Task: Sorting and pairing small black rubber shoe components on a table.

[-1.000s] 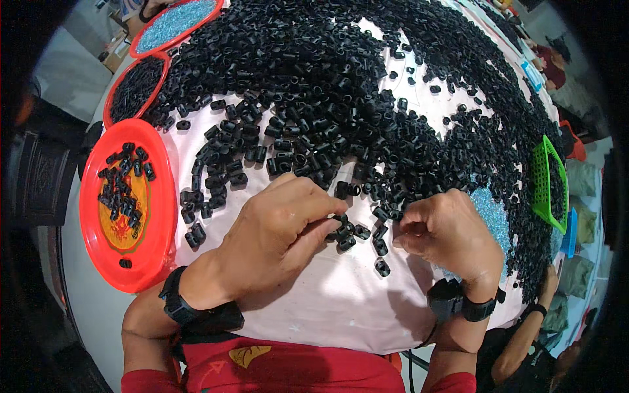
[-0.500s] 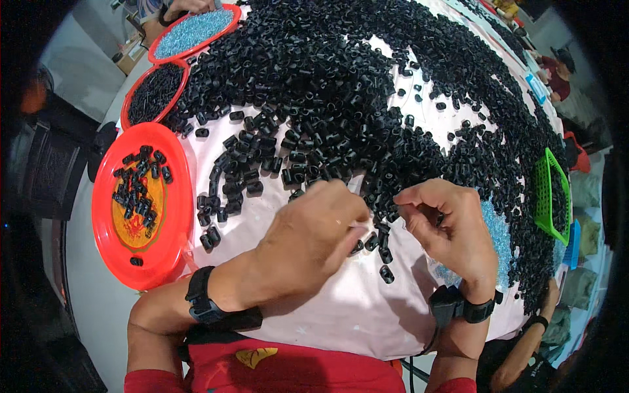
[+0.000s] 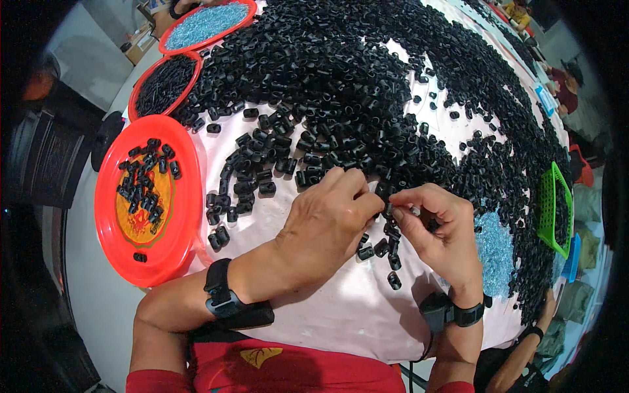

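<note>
My left grip (image 3: 331, 213) and right grip (image 3: 449, 239) nearly meet; I can't tell if either clamps anything. Black fittings (image 3: 354, 98) heap just beyond; three red dishes (image 3: 187, 216) left, one green basket (image 3: 546, 223) right; a black garment's (image 3: 517, 376) print, lower right, is too small.

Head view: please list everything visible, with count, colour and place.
Tubular pieces: too many to count, black, centre and top
Oval plate: one, red, yellow-centred, left, bearing black pieces
Trays: two, red, upper left, holding thin black pieces and clear bluish pieces separately
Bluish pile: one, clear blue, right of centre
Basket: one, green, right
Unclear objects: two, blue, right
Bundles: several, greyish green, right edge
Tablecloth: one, pale pink, beneath the pieces
Other people: several, partly visible, top left, upper and lower right
Shirt: one, red, lower edge
Wrist straps: two, black, one per forearm
Left hand: one, bare, centre
Right hand: one, bare, right of centre
</note>
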The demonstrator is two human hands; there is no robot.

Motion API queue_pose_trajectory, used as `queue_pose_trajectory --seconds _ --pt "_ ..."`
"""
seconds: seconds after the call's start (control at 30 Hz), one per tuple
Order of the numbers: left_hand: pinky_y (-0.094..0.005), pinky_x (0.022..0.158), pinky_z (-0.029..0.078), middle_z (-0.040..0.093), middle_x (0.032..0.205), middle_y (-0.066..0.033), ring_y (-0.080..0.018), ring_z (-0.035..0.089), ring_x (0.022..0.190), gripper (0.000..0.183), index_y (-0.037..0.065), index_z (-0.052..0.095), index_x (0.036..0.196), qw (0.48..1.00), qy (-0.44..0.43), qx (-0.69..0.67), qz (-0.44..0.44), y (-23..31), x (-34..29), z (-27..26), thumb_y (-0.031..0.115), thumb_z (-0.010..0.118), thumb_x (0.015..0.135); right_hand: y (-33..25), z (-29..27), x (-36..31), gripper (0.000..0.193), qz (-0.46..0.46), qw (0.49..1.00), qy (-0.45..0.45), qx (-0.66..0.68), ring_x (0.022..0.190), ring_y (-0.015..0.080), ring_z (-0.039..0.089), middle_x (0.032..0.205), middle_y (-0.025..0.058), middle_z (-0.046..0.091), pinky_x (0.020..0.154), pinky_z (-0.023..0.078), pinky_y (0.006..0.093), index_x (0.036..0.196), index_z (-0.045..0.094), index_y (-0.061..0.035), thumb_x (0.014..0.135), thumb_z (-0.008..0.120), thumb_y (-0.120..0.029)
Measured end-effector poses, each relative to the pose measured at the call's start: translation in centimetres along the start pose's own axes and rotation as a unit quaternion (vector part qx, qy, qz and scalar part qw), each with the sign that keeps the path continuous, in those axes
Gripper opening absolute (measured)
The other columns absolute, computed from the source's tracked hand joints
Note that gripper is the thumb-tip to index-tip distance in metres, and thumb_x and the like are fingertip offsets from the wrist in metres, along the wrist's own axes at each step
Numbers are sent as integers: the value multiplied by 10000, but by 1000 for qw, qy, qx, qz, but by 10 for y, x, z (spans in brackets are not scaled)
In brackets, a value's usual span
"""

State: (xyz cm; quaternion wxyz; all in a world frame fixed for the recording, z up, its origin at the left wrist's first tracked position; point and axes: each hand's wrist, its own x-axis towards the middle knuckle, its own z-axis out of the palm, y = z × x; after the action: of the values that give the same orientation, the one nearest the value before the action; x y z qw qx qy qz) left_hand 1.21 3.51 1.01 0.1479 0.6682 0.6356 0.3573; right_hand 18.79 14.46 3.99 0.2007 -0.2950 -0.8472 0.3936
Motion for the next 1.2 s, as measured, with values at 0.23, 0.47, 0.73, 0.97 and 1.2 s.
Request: queue_pose_trajectory --seconds 0.23,0.47,0.73,0.97,1.2 --pt "-312 667 478 656 916 -99 -173 616 787 146 13 653 1040 975 24 -212 -56 5 -2 -13 60 702 912 -7 3 -1 156 -7 997 48 58 702 125 658 848 86 713 585 482 241 990 770 -29 838 743 -7" --pt "-233 762 509 695 951 -33 -51 626 872 162 -4 636 1141 903 -66 -392 -163 1 -9 -7 48 642 988 -6 6 -1 159 -37 994 65 75 732 146 664 859 82 728 598 500 252 958 772 -22 811 739 26" --pt "-238 830 530 682 1026 -8 -64 642 953 162 -6 642 1140 852 -77 -476 -204 -2 -9 -5 33 665 985 -8 7 0 216 -112 993 42 23 730 156 644 877 81 738 582 497 254 979 779 -30 785 725 50" --pt "-221 812 532 696 1027 -2 -55 647 932 197 9 659 1164 792 -62 -552 -253 -3 -10 -8 33 692 971 -8 8 0 302 -124 992 26 13 736 193 652 877 91 735 658 520 304 1007 784 -39 736 688 54" --pt "-204 764 512 720 1039 -3 -36 638 901 232 19 694 1208 767 -73 -592 -238 -4 -8 -10 34 685 977 -10 7 -1 376 -159 986 35 -25 778 223 647 907 87 721 710 506 318 1035 794 -48 699 666 61"
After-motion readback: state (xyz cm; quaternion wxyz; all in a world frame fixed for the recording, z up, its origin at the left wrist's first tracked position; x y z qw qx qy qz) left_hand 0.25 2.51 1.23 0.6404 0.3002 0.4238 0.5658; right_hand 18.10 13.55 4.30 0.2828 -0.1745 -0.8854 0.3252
